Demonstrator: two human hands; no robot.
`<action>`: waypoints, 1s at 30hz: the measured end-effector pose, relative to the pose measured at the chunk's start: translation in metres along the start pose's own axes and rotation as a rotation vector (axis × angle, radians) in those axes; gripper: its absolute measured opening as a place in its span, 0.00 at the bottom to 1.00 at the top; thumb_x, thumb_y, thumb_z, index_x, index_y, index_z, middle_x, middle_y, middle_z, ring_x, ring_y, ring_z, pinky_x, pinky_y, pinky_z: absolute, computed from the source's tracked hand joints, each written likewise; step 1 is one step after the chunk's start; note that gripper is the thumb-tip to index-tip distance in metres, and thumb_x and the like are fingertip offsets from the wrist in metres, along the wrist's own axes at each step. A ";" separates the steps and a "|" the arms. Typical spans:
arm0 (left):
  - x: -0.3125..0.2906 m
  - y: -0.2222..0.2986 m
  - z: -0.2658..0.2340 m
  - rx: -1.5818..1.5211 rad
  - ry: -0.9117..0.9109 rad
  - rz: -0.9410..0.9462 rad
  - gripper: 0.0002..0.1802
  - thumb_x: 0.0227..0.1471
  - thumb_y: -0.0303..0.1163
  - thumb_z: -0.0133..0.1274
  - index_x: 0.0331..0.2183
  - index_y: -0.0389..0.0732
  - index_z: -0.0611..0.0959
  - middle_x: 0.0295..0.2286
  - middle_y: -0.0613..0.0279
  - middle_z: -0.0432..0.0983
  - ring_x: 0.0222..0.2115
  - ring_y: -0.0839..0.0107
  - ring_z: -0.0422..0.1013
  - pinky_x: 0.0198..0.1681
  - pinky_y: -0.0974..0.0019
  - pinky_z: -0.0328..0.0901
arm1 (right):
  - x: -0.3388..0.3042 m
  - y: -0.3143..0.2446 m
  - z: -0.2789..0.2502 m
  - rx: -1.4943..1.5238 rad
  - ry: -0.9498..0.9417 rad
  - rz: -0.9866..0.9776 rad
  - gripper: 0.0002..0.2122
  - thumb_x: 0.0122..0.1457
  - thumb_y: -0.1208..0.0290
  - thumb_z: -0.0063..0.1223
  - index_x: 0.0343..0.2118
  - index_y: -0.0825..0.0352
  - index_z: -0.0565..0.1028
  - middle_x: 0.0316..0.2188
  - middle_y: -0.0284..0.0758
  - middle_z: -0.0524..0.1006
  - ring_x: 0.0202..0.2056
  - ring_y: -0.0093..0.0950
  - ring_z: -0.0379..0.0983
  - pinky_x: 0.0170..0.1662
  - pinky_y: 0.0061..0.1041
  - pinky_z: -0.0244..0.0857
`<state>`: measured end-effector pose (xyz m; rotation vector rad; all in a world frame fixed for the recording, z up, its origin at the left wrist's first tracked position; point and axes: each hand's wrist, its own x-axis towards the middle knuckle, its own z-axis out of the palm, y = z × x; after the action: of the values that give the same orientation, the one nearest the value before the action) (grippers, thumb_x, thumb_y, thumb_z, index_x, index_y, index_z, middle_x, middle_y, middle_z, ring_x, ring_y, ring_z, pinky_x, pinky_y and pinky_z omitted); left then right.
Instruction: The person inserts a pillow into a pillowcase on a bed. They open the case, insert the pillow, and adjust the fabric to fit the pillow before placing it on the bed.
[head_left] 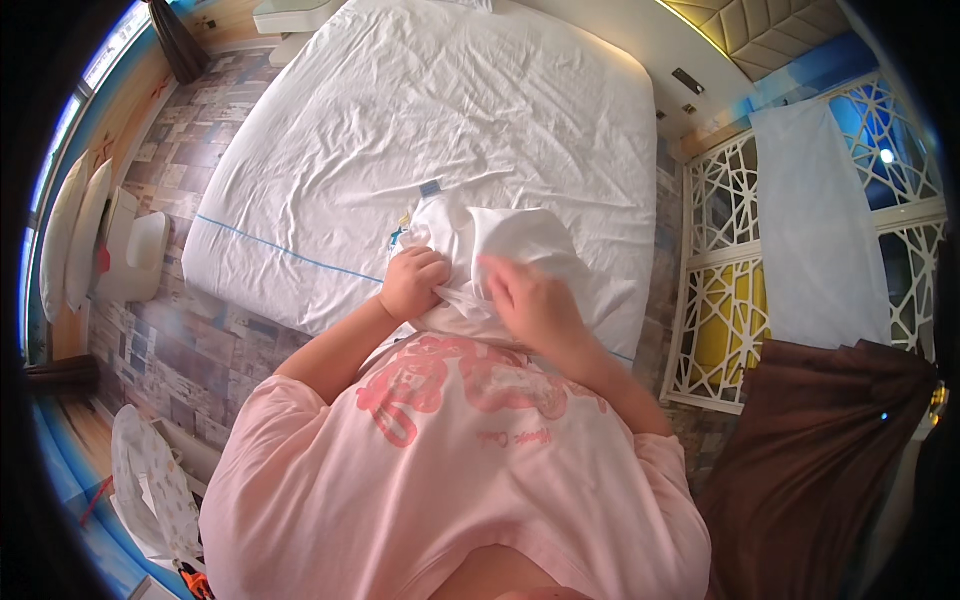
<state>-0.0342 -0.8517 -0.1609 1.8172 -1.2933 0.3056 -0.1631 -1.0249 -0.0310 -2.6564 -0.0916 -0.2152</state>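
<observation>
A bunched white cloth (530,235) lies at the near edge of the bed, against my front. My left hand (412,283) is closed in a fist on a gathered edge of it. Just to the right, my right hand (540,303) is slightly blurred, its index finger stretched out over the folds, and I see nothing held in it. A small grey-blue tag (430,188) shows at the cloth's far end, and a blue and yellow printed patch (398,232) peeks out beside my left hand. Beneath is the wrinkled white bed sheet (450,90), with a blue line along its near left side.
Two white pillows (77,235) stand by the window at the left, next to a white chair (148,255). A white lattice screen (718,290) with a pale cloth (822,210) over it is on the right, above a brown curtain (820,440). Patchwork-patterned flooring (210,350) borders the bed.
</observation>
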 end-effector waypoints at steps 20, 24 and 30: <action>-0.025 0.002 -0.023 0.000 -0.162 -0.093 0.14 0.31 0.25 0.59 0.28 0.43 0.78 0.30 0.61 0.75 0.32 0.55 0.73 0.37 0.55 0.68 | 0.009 0.020 0.035 0.072 0.075 0.110 0.10 0.59 0.66 0.58 0.40 0.63 0.75 0.34 0.38 0.80 0.32 0.37 0.79 0.34 0.37 0.72; -0.029 0.018 -0.033 -0.072 -0.173 0.004 0.19 0.36 0.25 0.60 0.37 0.43 0.80 0.32 0.60 0.75 0.35 0.55 0.72 0.41 0.55 0.66 | 0.030 0.013 0.038 -0.123 -0.117 0.139 0.12 0.57 0.60 0.59 0.38 0.62 0.75 0.39 0.40 0.78 0.34 0.42 0.78 0.37 0.41 0.71; -0.025 0.023 -0.031 -0.014 -0.070 -0.011 0.19 0.41 0.27 0.60 0.41 0.42 0.81 0.36 0.60 0.76 0.39 0.57 0.72 0.44 0.56 0.65 | 0.041 0.021 0.055 -0.058 0.024 -0.120 0.09 0.55 0.62 0.59 0.29 0.62 0.76 0.27 0.35 0.77 0.32 0.37 0.76 0.42 0.38 0.69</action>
<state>-0.0565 -0.8138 -0.1463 1.8367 -1.3301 0.2274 -0.1127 -1.0171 -0.0822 -2.7077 -0.2407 -0.2933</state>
